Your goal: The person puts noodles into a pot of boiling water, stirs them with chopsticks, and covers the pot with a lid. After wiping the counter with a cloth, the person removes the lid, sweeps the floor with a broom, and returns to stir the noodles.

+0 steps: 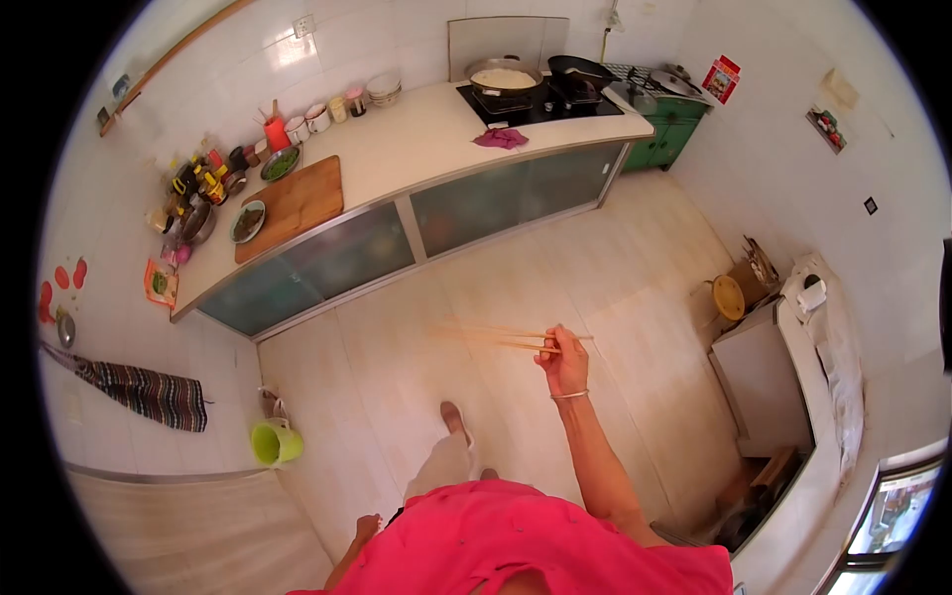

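My right hand [565, 367] is raised out in front of my body, closed around a pair of wooden chopsticks [529, 346]. Their far ends point left and are smeared by motion. A bracelet circles that wrist. Low at my left side hangs my left hand [368, 526], next to my pink top; it is small and partly hidden, so its fingers cannot be made out. Across the floor, a pan [504, 76] with pale contents sits on the black cooktop [535, 107], beside a dark wok [581, 72].
Along the counter [412, 139] are a wooden cutting board [302, 203], a plate of food [248, 221], a dish of greens [281, 164], several seasoning bottles and a purple cloth [501, 138]. A green bucket [276, 443] stands at left. A white cabinet [759, 382] stands at right.
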{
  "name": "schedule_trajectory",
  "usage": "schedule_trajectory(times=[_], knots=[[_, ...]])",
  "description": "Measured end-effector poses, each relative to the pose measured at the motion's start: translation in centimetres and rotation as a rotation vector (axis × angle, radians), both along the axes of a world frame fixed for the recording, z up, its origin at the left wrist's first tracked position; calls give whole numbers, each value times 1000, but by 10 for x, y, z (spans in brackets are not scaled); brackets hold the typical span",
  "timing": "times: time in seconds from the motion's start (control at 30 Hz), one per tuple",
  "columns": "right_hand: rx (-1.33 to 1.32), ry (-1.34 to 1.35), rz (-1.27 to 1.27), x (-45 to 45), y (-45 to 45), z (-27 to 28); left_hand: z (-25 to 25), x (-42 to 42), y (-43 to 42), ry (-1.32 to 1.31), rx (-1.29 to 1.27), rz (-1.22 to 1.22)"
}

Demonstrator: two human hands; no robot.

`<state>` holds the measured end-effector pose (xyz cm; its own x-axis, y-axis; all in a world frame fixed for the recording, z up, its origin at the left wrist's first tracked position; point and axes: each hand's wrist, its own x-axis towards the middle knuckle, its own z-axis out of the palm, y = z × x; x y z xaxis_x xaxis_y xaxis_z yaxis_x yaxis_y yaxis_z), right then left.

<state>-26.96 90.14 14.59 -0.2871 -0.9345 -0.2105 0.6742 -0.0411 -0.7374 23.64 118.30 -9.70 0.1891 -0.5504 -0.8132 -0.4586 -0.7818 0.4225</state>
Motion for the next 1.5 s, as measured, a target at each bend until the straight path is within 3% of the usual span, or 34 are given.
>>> schedule_trajectory(times=[0.17, 0.3, 0.37, 0.4, 0.47, 0.5, 0.7, 0.83, 0.97, 1.1, 1.23, 1.27, 1.37, 1.5], knots=[[-42, 17, 23, -17, -126, 23, -28, 6, -92, -210, -143, -474], [-117, 79, -9, -40, -234, 55, -40, 4, -229, -375, -399, -930], [-146, 127, -35, -53, -281, 61, -40, -6, -318, -356, -386, -1018], [-136, 139, -60, -59, -301, 65, -32, -16, -353, -116, -360, -462], [-119, 168, -114, -74, -339, 76, -17, -39, -431, -49, -339, -143], [-125, 196, -128, -83, -359, 78, -6, -50, -470, -19, -357, -100], [-188, 326, -207, -160, -511, 69, 22, -118, -641, 31, -557, -28], [-149, 333, -325, -204, -625, 74, 18, -153, -703, -65, -473, -102], [-94, 371, -333, -241, -734, 71, -10, -178, -706, -202, -532, -266], [-82, 514, -267, -271, -843, 46, 30, -230, -726, -52, -374, 49], [18, 744, -226, -282, -927, 16, 20, -243, -732, -33, -374, 110], [64, 804, -239, -282, -945, 5, 25, -243, -738, 8, -373, 89], [39, 881, -166, -278, -986, -31, -23, -215, -747, -12, -228, -107], [42, 619, -47, -260, -1017, -30, -29, -209, -787, -155, -327, -26]])
